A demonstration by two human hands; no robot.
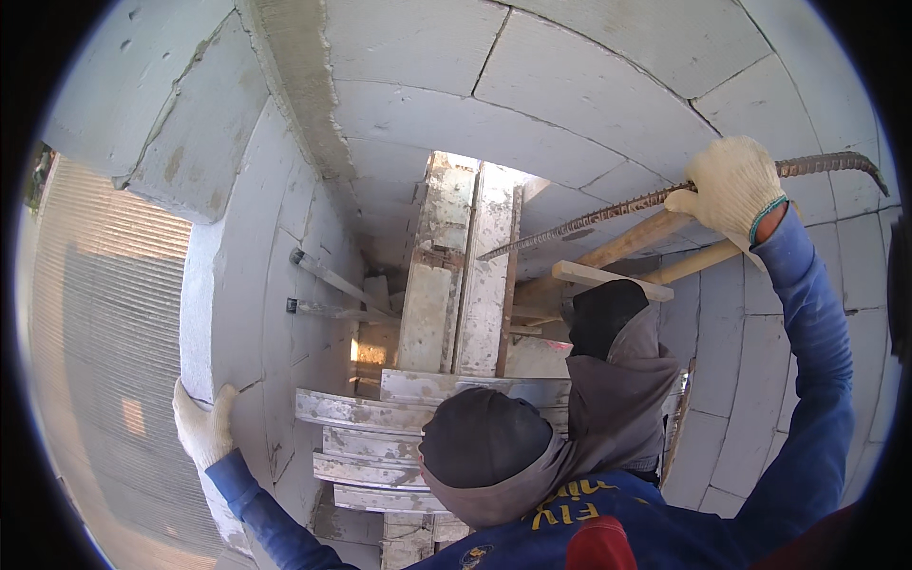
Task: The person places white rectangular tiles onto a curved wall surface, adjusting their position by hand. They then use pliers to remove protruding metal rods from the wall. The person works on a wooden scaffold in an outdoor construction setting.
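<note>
My right hand (733, 190), in a white knit glove, is closed around a rusty ribbed rebar (608, 211) at upper right. The bar slants down to the left past the glove, and its other end bends downward at the right. At the left, my gloved left hand (205, 424) grips the end edge of a pale block wall (197, 313), thumb on one face and fingers toward the other side. Both forearms are in blue sleeves. Below them show what look like my bent legs in grey cloth, with rounded black knees (486, 432).
Metal planks (356, 410) lie across below me. Upright whitish, stained boards (489, 275) stand ahead. Wooden poles (636, 237) slant behind the rebar. Two pipe-like bars (332, 275) reach the left wall. A corrugated surface (104, 361) is beyond it; block walls (741, 380) rise ahead and right.
</note>
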